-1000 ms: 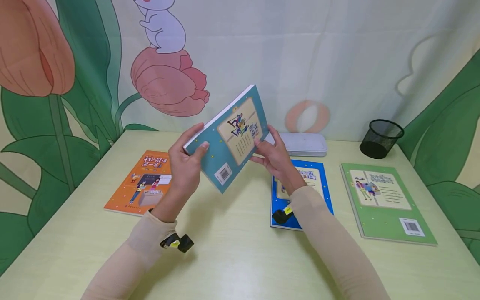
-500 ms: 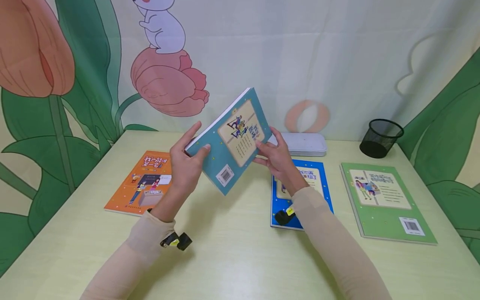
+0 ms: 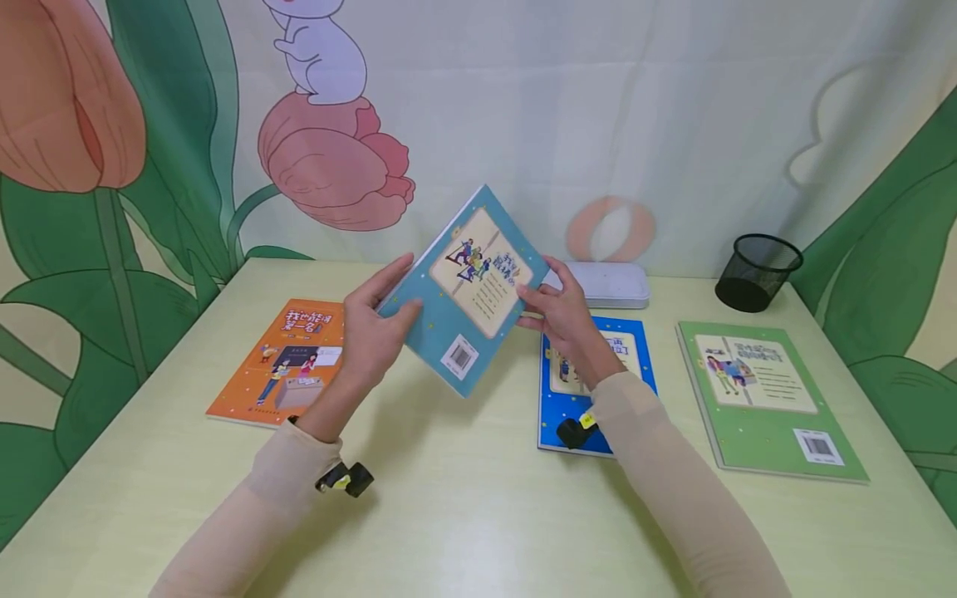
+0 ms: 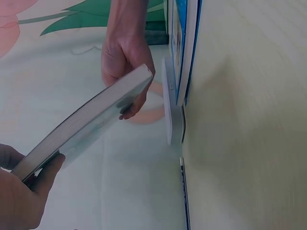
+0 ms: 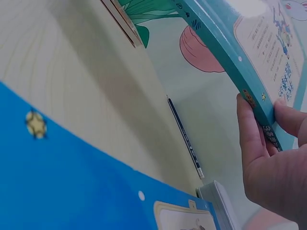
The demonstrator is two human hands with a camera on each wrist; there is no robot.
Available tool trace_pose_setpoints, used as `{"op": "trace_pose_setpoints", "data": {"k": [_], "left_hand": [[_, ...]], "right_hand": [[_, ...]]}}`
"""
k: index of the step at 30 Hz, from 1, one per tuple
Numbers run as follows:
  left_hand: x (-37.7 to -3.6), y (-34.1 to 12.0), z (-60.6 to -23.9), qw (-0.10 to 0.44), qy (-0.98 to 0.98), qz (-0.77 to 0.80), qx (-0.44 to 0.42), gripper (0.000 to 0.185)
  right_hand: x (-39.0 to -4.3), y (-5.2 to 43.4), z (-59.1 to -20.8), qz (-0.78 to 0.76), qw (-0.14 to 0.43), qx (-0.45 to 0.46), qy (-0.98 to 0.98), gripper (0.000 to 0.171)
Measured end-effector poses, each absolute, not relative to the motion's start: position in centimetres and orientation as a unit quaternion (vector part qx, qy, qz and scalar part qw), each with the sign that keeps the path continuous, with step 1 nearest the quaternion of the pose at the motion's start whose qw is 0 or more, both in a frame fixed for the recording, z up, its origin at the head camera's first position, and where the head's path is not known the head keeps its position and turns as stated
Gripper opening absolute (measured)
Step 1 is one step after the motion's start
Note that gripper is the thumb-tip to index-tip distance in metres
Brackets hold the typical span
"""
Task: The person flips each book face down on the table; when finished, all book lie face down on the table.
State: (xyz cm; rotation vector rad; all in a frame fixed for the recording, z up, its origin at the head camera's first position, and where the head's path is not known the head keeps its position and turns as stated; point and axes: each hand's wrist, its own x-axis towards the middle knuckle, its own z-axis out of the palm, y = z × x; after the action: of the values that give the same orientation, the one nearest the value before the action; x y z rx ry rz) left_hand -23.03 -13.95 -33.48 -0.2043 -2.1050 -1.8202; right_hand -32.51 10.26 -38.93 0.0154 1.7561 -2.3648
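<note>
One teal book [image 3: 478,286] is hanging tilted above the table [image 3: 456,507], the left hand [image 3: 371,332] pinching its corner between thumb and fingers, the right hand [image 3: 566,314] pinching its spine [image 5: 230,67]. It is looking light, slightly flexible and slick, so spine and opposite edge are probably offering the surest hold. Beyond, a pale case [image 3: 616,286] is lying.

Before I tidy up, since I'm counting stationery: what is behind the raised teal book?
A dark pencil along the back of the table shows in the right wrist view. From the head view, the teal book hides it and some backdrop.
</note>
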Motion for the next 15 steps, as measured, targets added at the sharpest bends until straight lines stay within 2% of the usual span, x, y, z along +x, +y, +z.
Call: {"op": "trace_pose_setpoints", "data": {"k": [15], "left_hand": [[-23.5, -16.3, -35.0, -0.003, -0.819, -0.573, -0.036, 0.057]], "right_hand": [[-32.8, 10.6, -39.1, -0.738, 0.137, 0.042, 0.659, 0.062]]}}
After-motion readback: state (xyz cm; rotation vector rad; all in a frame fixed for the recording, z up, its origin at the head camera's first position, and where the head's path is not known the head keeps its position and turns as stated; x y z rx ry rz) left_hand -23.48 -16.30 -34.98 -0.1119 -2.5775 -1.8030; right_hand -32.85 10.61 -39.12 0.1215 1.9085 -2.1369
